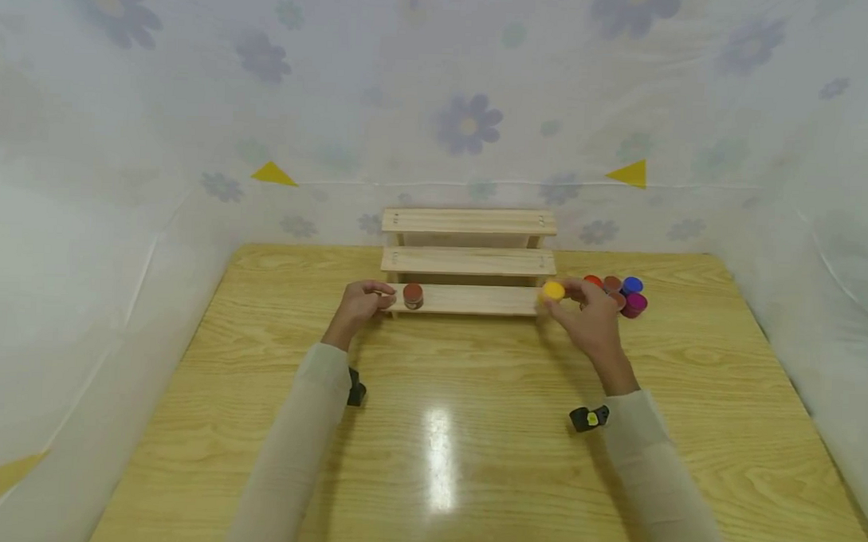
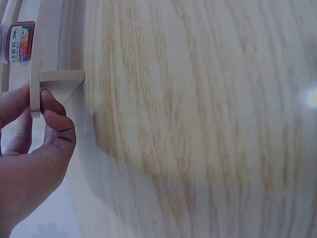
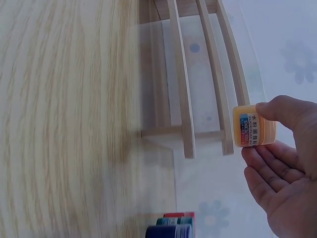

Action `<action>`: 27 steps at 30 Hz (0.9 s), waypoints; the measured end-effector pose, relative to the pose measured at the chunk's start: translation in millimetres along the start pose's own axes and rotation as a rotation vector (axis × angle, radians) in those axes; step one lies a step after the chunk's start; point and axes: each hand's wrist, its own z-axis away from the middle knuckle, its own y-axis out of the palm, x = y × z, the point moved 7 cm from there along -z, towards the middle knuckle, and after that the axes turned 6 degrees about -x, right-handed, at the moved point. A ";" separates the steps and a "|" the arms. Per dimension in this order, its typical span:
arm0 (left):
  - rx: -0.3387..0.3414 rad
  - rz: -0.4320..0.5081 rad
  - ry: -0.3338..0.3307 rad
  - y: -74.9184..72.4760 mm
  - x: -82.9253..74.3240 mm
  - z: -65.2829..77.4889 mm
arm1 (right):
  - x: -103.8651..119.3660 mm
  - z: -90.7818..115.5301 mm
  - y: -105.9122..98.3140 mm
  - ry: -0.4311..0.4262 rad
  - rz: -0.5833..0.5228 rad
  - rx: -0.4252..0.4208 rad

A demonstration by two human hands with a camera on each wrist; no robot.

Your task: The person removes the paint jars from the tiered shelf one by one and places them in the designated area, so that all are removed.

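Note:
A three-step wooden rack stands at the back of the table. My left hand pinches the left end of its lowest board between thumb and fingers. On that board, close to the left hand, sits an upright brown-lidded paint jar with a printed label. My right hand holds a yellow paint jar by thumb and fingertips near the rack's right end. In the head view the yellow jar overlaps the right end of the lowest board; whether it touches the wood I cannot tell.
Several more paint jars stand grouped right of the rack, among them a blue one and a purple one; the right hand partly hides the group. A flowered white sheet hangs behind the wood-grain table.

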 end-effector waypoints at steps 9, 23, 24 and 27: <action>0.005 0.002 -0.008 -0.5 1.5 -1.0 | -14.7 3.1 -21.0 0.011 0.077 -0.026; 0.001 -0.013 0.003 -1.1 2.0 -1.8 | -38.6 7.9 -44.3 0.128 0.115 -0.008; 0.001 -0.014 0.002 -1.1 2.0 -1.8 | -40.8 8.0 -45.9 0.136 0.117 -0.006; 0.001 -0.015 0.006 -1.3 1.7 -1.8 | -47.5 8.2 -50.7 0.151 0.133 -0.006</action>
